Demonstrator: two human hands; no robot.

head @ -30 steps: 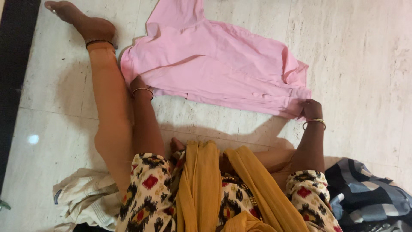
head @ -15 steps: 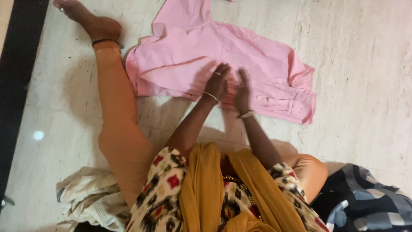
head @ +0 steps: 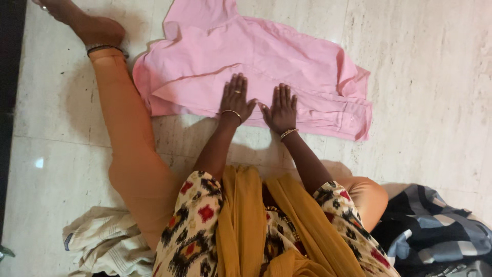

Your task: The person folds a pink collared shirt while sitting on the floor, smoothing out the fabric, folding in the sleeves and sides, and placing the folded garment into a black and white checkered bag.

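Note:
A pink shirt (head: pixel 287 61) lies spread flat on the pale marble floor (head: pixel 420 77) in front of me. My left hand (head: pixel 234 98) presses palm-down on its near edge, fingers spread, holding nothing. My right hand (head: pixel 281 107) lies flat beside it, a little to the right, also with fingers apart on the pink cloth. Both wrists carry thin bangles. My left leg (head: pixel 120 118) in orange trousers stretches out along the shirt's left side.
A cream striped cloth (head: pixel 105 238) lies crumpled at my lower left. A blue and black checked garment (head: pixel 441 231) is heaped at the lower right. A dark strip (head: pixel 9 77) borders the floor on the far left.
A second ago my hands gripped the shirt's two near corners, far apart. They came together at the middle and now lie flat, side by side, on the near edge.

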